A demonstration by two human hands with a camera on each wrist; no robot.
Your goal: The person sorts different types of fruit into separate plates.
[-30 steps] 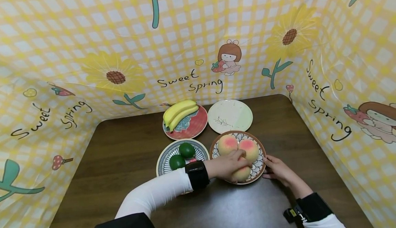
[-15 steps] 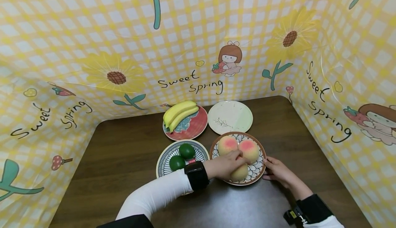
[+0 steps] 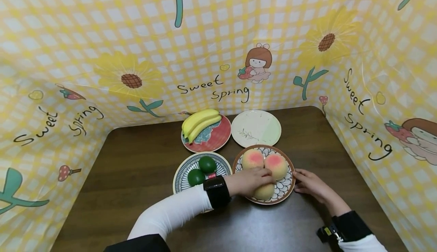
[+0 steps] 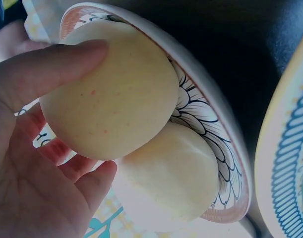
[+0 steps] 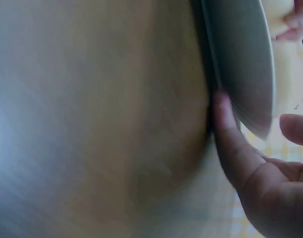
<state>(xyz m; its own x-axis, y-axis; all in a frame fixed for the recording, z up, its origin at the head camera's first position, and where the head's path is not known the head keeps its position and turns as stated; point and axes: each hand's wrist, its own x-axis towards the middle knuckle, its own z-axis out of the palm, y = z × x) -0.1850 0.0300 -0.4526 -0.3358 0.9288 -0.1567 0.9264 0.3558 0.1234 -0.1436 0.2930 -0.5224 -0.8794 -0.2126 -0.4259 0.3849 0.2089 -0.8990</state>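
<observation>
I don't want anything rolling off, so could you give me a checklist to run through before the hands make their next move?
1. Left hand gripping one peach: ok, plain in the left wrist view.
2. Right hand touching the brown-rimmed plate: ok, at its edge.
3. Other two peaches lying on that plate: ok.
4. Gripped peach resting on the plate: cannot tell, contact hidden.
5. Left forearm clear of the blue-patterned plate: not ok, crosses over it.
</observation>
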